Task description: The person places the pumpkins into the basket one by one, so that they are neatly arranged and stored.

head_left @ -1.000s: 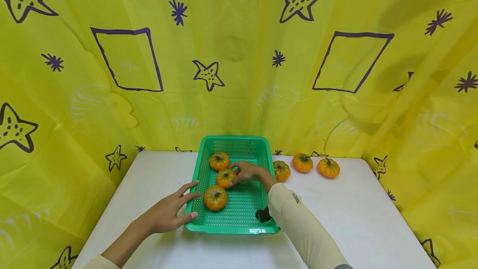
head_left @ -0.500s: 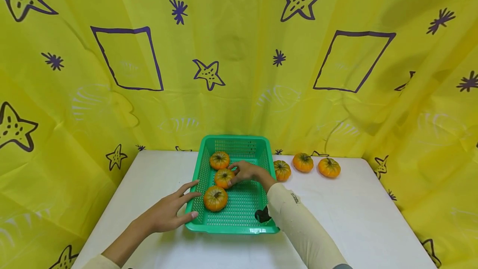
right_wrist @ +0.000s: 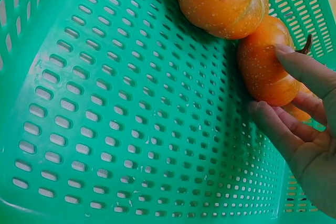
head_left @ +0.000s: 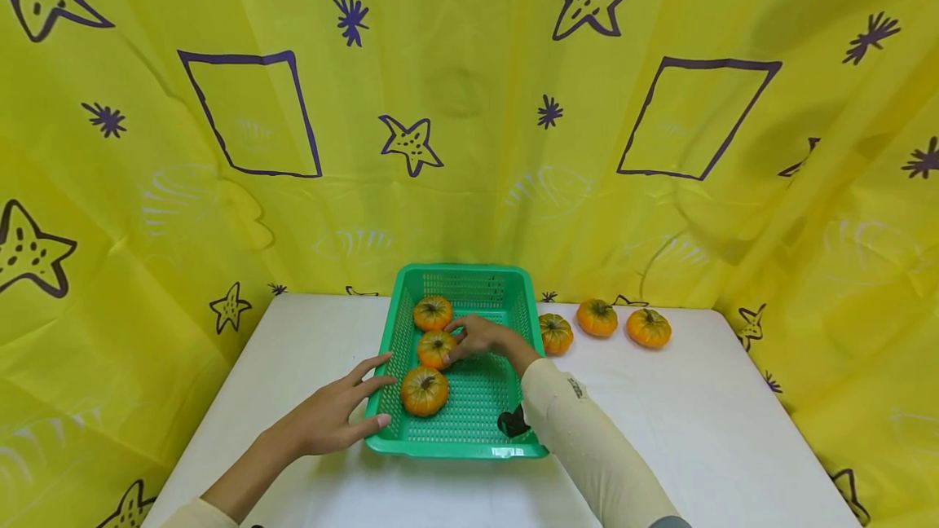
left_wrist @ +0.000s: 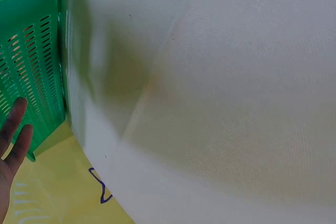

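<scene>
In the basket [head_left: 449, 448], the middle pumpkin [head_left: 434, 350] shifted left.

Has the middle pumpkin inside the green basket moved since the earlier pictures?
Yes. In the head view, the middle pumpkin has shifted slightly left, closer to the left wall of the basket.

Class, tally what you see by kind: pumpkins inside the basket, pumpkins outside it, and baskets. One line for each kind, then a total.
Pumpkins inside: 3
Pumpkins outside: 3
Basket: 1
Total: 7
</scene>
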`<state>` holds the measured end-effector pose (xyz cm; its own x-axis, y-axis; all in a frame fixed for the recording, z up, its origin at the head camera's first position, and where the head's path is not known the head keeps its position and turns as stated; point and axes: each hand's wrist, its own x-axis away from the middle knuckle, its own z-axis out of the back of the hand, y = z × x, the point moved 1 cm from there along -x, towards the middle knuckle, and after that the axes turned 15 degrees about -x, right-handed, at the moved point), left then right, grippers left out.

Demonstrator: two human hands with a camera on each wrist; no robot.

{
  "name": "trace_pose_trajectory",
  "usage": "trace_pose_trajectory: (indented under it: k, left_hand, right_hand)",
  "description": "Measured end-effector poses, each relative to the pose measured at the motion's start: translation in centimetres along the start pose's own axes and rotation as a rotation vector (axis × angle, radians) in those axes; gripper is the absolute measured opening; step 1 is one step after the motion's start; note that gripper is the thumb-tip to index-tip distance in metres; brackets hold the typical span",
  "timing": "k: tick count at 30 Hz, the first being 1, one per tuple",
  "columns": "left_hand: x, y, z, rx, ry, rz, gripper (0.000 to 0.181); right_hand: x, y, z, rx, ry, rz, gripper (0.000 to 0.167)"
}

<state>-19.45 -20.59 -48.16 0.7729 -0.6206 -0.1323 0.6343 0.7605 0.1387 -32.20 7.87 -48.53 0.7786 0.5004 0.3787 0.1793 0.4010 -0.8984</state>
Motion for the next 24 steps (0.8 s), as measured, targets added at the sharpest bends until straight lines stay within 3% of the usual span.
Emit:
trace_pose_trajectory:
  k: [24]
  left_hand:
    - [0.0,0.1,0.1,0.008,0.006,-0.008,0.055]
  right_hand:
    - [-0.8,-0.2,-1.1,0.009,0.069,0.005,0.060]
